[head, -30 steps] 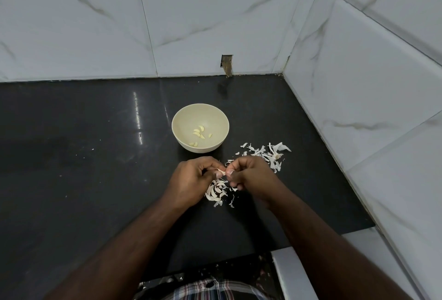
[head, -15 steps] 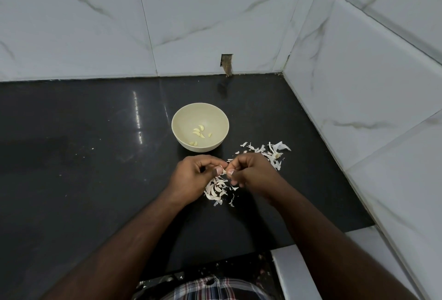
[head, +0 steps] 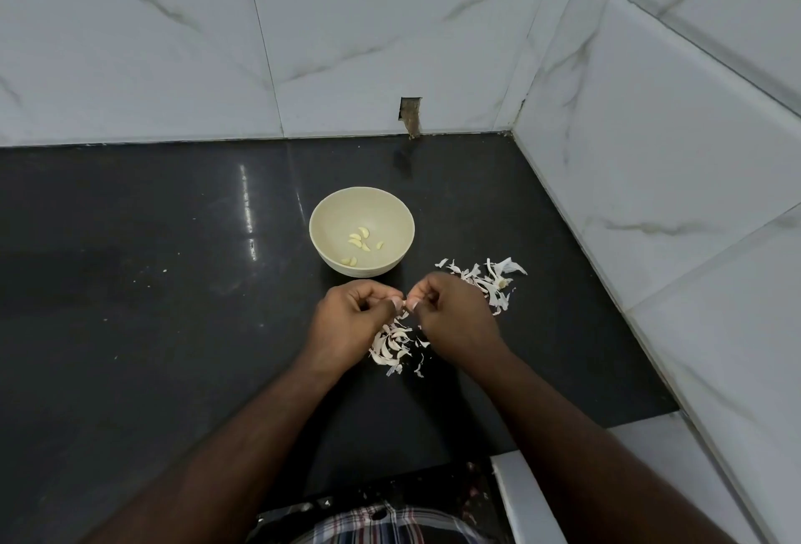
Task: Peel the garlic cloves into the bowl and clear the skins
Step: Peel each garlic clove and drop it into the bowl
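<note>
Garlic clove (head: pixel 405 304) sits right in the middle of the frame, pinched between the two hands, and only a tiny pale bit of it shows. The left hand (head: pixel 352 318) has its fingers curled in, with thumb and fingertip squeezing one end. The right hand (head: pixel 450 318) is curled the same way and pinches the other end. The two grips almost touch each other, just above the table (head: pixel 151 305).

I think this is the peeling step, with the skin being picked off this one clove. It is too small for me to tell how much skin is left on it.

Right under the hands lies a little heap of skins (head: pixel 392 346). A second heap of skins (head: pixel 492 281) lies just to the right of the hands, toward the right-hand wall. Just above the hands in the frame stands the bowl (head: pixel 329 218), and a few peeled cloves (head: pixel 359 240) lie at its bottom.

Next, I guess the last skin needs to come off. Then the bare clove needs a short lift up to the bowl and a drop inside. The skins are thin and light, so they may stick to fingers. Both heaps are not cleared away yet.
</note>
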Motion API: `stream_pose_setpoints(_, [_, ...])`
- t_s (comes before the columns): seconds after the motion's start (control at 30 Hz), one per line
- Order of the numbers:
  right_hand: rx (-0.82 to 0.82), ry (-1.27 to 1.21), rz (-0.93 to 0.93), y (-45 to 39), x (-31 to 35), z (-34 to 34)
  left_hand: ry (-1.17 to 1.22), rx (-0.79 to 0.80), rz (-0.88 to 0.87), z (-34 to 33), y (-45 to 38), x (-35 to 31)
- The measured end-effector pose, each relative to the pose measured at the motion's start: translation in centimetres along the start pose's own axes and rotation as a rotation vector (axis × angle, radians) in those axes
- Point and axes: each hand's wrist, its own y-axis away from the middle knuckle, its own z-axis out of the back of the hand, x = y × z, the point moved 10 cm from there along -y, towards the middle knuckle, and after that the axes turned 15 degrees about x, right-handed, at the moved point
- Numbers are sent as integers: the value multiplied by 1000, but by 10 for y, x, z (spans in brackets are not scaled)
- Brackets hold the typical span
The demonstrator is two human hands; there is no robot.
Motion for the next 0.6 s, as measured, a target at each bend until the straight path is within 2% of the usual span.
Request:
stream_pose_setpoints(0.13, [-91,284,210,7,20,-3,154,39,61,-4,-1,3])
stream_pose_setpoints(0.23, [-145,412,268,8,23,-7,271,50,113,-7,-3,8])
stream_pose_setpoints(0.3, [-179,405,280,8,23,-6,305,47,99,-7,-4,8])
stream_pose_setpoints(0.4, [-110,176,161,2,9,-4,168,-20,40,3,-6,3])
stream_pose_setpoints(0.5, [59,-314,-89,-7,-21,-12,-78,-60,-40,8,-6,-4])
stream_pose_setpoints(0.57, [148,-647,-188,-8,-33,-24,-171,-57,-96,7,-5,-7])
stream_pose_setpoints(0.6, [173,-735,-208,-7,-35,-27,-180,-50,-111,7,-5,-7])
